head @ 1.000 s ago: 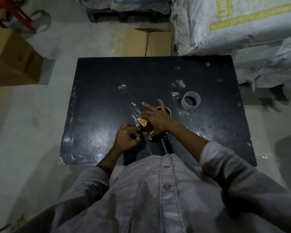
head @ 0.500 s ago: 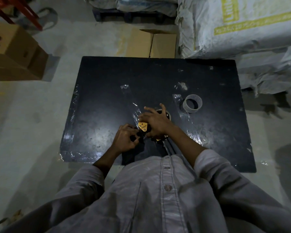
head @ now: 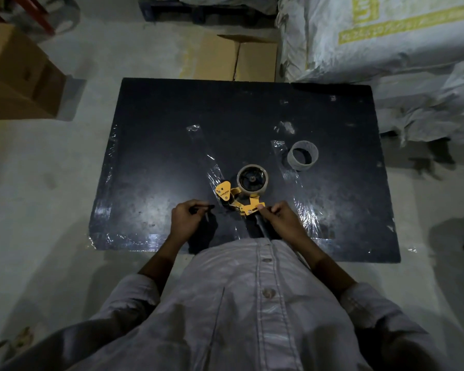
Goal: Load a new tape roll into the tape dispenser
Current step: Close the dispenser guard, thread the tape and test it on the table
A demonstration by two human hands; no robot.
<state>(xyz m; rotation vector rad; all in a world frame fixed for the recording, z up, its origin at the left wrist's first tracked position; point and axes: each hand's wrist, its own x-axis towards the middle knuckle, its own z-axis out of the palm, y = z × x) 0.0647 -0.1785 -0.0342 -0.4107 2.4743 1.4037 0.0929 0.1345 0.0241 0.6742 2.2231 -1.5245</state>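
now uncovered, yellow metal tape dispenser (head: 239, 199) with loaded roll at twelve o'clock between curled left hand (head: 186, 219) and gripping right hand (head: 280, 219).

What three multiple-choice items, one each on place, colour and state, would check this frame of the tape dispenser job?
1. Where does the empty grey cardboard tape core stand?
A. On the black tabletop, beyond and to the right of the dispenser
B. On the floor
C. In the left hand

2. What colour is the metal frame of the tape dispenser?
A. Red
B. Yellow
C. Green

3. What is the state of the tape roll?
A. Lying loose by the table edge
B. Held up in the air
C. Seated on the dispenser's hub

Answers: 1 A, the core sits upright on the tabletop apart from the dispenser. 2 B, the frame plates are yellow. 3 C, the roll rings the black hub, while the right hand holds the handle end.
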